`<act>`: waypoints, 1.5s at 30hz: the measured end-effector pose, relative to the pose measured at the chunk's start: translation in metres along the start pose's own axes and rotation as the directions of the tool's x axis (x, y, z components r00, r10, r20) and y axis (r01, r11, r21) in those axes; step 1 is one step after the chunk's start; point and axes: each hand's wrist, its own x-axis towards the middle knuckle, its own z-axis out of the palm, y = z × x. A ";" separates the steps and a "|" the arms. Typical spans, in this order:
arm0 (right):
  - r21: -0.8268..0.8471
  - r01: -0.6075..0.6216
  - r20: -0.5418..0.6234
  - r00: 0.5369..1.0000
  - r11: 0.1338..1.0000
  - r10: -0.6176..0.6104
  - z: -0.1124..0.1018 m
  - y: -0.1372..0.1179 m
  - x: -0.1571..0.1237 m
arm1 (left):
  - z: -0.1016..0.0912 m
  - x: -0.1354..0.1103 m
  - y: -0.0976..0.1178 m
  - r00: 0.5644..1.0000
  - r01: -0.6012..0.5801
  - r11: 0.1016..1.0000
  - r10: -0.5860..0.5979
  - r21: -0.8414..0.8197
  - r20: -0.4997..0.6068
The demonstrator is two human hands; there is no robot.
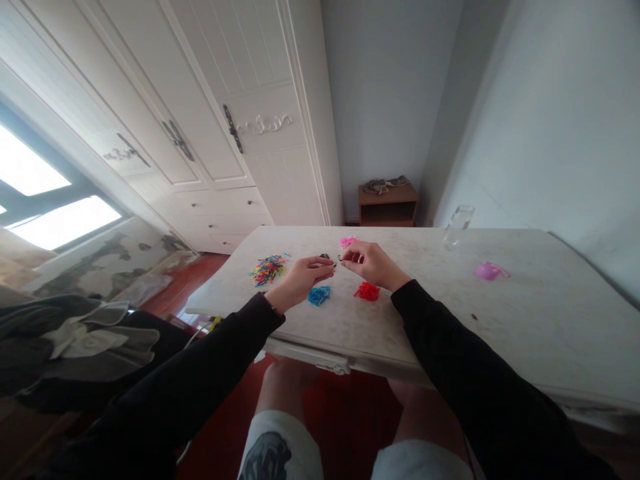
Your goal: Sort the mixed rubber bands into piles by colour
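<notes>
My left hand (305, 275) and my right hand (369, 262) meet over the white table (525, 307), both with fingers pinched. Between the fingertips of the two hands there is a small dark band (331, 258), too small to make out well. A blue pile of small bands (319, 295) lies just under my left hand. A red pile (367, 291) lies under my right wrist. A pink pile (348, 241) sits just beyond my right hand. To the left of my left hand is a mixed multicoloured pile (269, 269).
A clear glass jar (457, 227) stands at the table's far side, and a pink lid-like thing (489, 270) lies to the right. White wardrobe doors (240, 120) rise at the left, and a wooden nightstand (388, 204) stands behind. Dark clothing (75, 347) lies at the lower left.
</notes>
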 end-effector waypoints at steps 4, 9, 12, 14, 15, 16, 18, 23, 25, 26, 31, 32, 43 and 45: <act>0.013 0.002 0.043 0.999 1.000 -0.002 0.001 0.002 0.000 | -0.003 -0.003 0.003 0.991 -0.089 0.977 0.069 0.194 0.111; 0.032 0.013 0.076 0.997 0.999 -0.016 0.002 0.003 0.000 | 0.000 -0.004 0.005 0.978 -0.190 0.941 0.158 0.278 0.133; 0.000 0.007 0.064 0.998 1.000 -0.007 0.002 0.001 0.001 | 0.001 0.002 0.007 0.980 -0.188 0.944 0.159 0.271 0.123; -0.007 -0.005 0.047 0.999 1.000 0.005 0.002 0.001 0.001 | 0.000 0.008 0.009 0.983 -0.160 0.955 0.133 0.249 0.124; -0.002 -0.010 0.035 0.999 1.000 0.010 0.002 0.001 0.001 | -0.003 0.012 0.010 0.987 -0.135 0.964 0.109 0.230 0.122; 0.004 -0.014 0.022 1.000 1.000 0.014 0.002 0.002 0.001 | -0.006 0.017 0.011 0.990 -0.102 0.973 0.080 0.207 0.114; 0.007 -0.018 -0.015 1.000 1.000 0.018 0.002 0.004 0.001 | -0.015 0.027 0.013 0.997 -0.026 0.986 0.015 0.162 0.069; -0.026 -0.009 -0.064 0.998 1.000 0.007 0.002 0.004 0.000 | -0.043 0.057 0.013 0.996 0.064 0.972 -0.050 0.228 -0.068; -0.043 -0.004 -0.051 0.999 0.999 0.002 0.002 0.003 0.000 | -0.050 0.067 0.012 0.996 0.067 0.950 -0.046 0.306 -0.074; -0.052 -0.002 -0.047 0.999 0.999 -0.001 0.002 0.003 -0.001 | -0.052 0.070 0.011 0.996 0.066 0.930 -0.039 0.361 -0.080; -0.073 -0.002 -0.019 1.000 0.997 0.000 0.002 0.004 0.000 | -0.054 0.078 0.012 0.996 0.061 0.869 -0.019 0.491 -0.090; -0.074 -0.004 -0.014 1.000 0.997 0.003 0.002 0.004 0.000 | -0.055 0.078 0.013 0.997 0.056 0.877 -0.022 0.478 -0.078; -0.093 0.007 0.038 0.999 0.996 -0.004 0.004 0.009 0.000 | -0.049 0.069 0.017 0.999 0.002 0.859 0.019 0.513 -0.036; -0.100 0.014 0.045 0.999 0.995 -0.009 0.004 0.009 0.000 | -0.047 0.072 0.015 0.998 -0.029 0.835 0.052 0.550 -0.027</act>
